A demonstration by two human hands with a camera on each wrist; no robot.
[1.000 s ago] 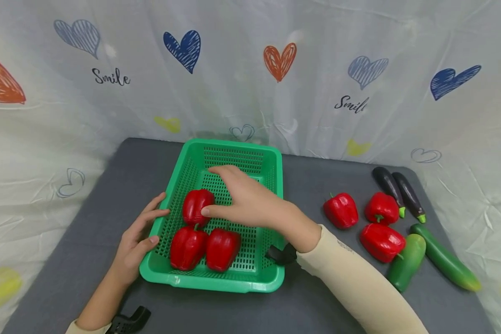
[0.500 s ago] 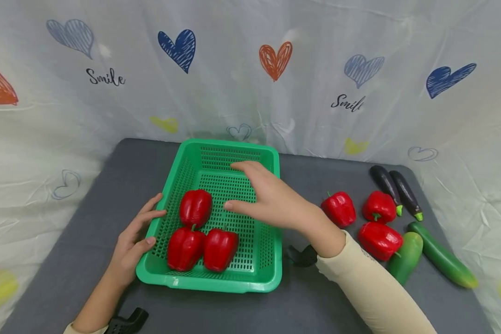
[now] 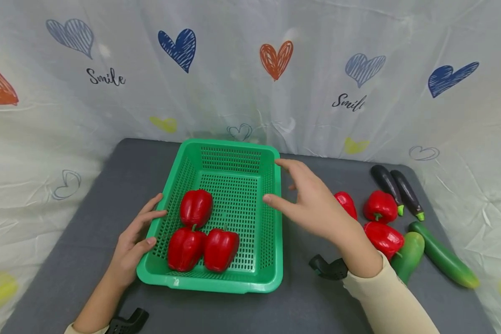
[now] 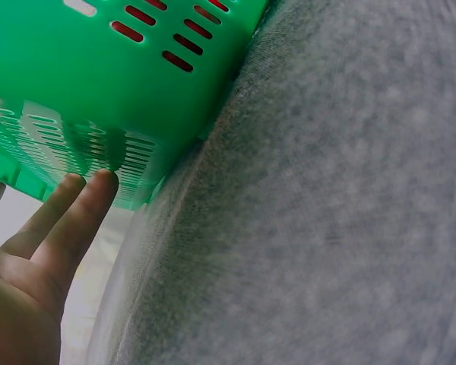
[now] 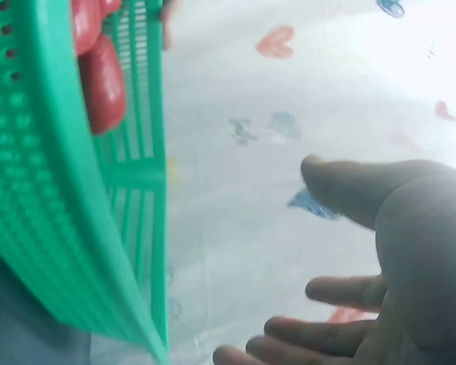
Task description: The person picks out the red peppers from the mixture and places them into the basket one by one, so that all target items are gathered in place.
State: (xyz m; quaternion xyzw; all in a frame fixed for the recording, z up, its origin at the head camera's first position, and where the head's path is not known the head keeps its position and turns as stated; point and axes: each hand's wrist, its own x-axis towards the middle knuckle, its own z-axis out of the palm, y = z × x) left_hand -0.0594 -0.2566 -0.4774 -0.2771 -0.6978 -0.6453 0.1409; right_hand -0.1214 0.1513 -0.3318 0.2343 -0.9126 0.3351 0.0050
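My left hand (image 3: 131, 248) rests against the left side of a green plastic basket (image 3: 208, 284), with thumb and fingers at its rim. In the left wrist view, extended fingers (image 4: 76, 228) touch the outer wall of the basket (image 4: 121, 84). Inside it, toward the left and front, lie three red bell peppers (image 3: 220, 250). My right hand (image 3: 317, 204) is in the air just beyond the right rim, fingers and thumb spread, holding nothing. It partly covers a red bell pepper (image 3: 347, 204) on the table; in the right wrist view, a gap separates the hand (image 5: 395, 258) from the basket.
On the right of the grey table (image 3: 309, 297) lie two more red bell peppers (image 3: 380, 207), two dark eggplants (image 3: 407, 195), a light green cucumber-like vegetable (image 3: 408, 255) and a longer dark green one (image 3: 442, 255). A white curtain (image 3: 234, 93) printed with hearts hangs behind the table.
My right hand has moved right, from over the peppers inside the basket to past its right rim. The left hand stays at the left side. The three peppers inside keep their places.
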